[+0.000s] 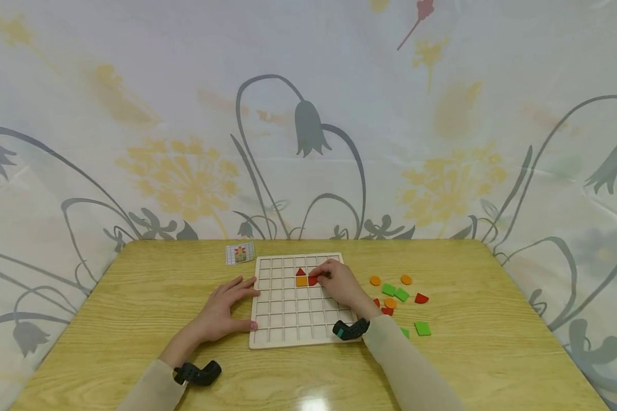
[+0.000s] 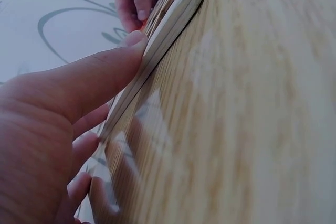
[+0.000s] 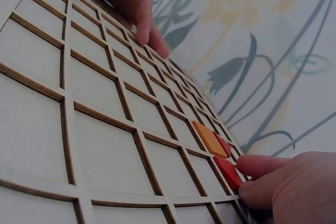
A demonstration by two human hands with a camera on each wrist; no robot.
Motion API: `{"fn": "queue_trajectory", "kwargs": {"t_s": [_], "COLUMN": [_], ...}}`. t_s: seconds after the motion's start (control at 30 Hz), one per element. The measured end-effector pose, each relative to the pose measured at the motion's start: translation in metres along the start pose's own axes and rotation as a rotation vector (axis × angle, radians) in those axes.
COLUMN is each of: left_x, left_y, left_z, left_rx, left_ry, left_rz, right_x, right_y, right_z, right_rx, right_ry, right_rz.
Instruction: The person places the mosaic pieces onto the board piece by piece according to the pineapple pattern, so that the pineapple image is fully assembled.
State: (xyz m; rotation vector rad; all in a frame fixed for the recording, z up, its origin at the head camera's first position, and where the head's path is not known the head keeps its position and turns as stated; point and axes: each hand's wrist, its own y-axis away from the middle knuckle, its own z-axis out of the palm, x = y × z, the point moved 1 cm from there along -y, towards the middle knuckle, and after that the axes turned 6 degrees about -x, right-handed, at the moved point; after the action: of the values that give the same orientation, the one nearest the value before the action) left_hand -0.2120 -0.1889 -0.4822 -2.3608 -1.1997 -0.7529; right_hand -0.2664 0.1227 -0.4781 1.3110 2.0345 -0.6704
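Right hand (image 1: pixel 337 283) pinches a flat red tile (image 3: pixel 227 173) on the pale, ridged wooden grid board (image 1: pixel 288 335); left of those fingertips, orange square (image 1: pixel 301 281), red triangle (image 1: pixel 300 272); left hand (image 1: pixel 222 310) spread wide, touching the board's edge.

You've got a wood-grain counter (image 1: pixel 499 342) below you, w/ a bright glare spot (image 1: pixel 313 405) low in the head view, approx. ctr. Past its far edge you see a pale backdrop (image 1: pixel 185 85) w/ printed plants: a drooping grey bellflower (image 1: pixel 309 128) nr ctr, a big yellow bloom (image 1: pixel 182 180) L of it, grey leaves (image 1: pixel 187 232) along the bottom, & a red bloom (image 1: pixel 424 8) up top, R of ctr. Both your wrist cams catch backdrop too.
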Motion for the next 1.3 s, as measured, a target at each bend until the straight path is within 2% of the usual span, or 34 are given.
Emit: {"fn": "queue_trajectory", "kwargs": {"t_s": [0.2,0.4,0.53,0.83,1.0,1.13,1.3], "left_x": [0.0,-0.001,-0.003,-0.003,-0.001,-0.001,-0.003], "left_y": [0.001,-0.001,-0.001,-0.001,0.0,0.0,0.001], "left_z": [-0.001,0.0,0.001,0.0,-0.001,-0.001,-0.001], "left_rx": [-0.007,-0.015,-0.018,-0.017,-0.003,-0.001,-0.012], "left_ry": [0.016,0.019,0.016,0.01,0.004,-0.002,-0.001], "left_rz": [-0.01,-0.007,-0.02,-0.007,0.02,0.029,0.03], "right_x": [0.001,0.001,0.002,0.014,0.027,0.037,0.047], "right_y": [0.001,0.002,0.003,0.03,0.053,0.072,0.089], "right_z": [-0.002,-0.011,-0.019,-0.05,-0.069,-0.078,-0.085], "right_rx": [0.026,0.102,0.141,0.14,0.075,0.004,-0.061], "right_ry": [-0.103,-0.224,-0.245,-0.146,-0.117,-0.03,0.094], "right_rz": [0.012,0.064,0.069,0.035,0.035,0.033,-0.025]}}
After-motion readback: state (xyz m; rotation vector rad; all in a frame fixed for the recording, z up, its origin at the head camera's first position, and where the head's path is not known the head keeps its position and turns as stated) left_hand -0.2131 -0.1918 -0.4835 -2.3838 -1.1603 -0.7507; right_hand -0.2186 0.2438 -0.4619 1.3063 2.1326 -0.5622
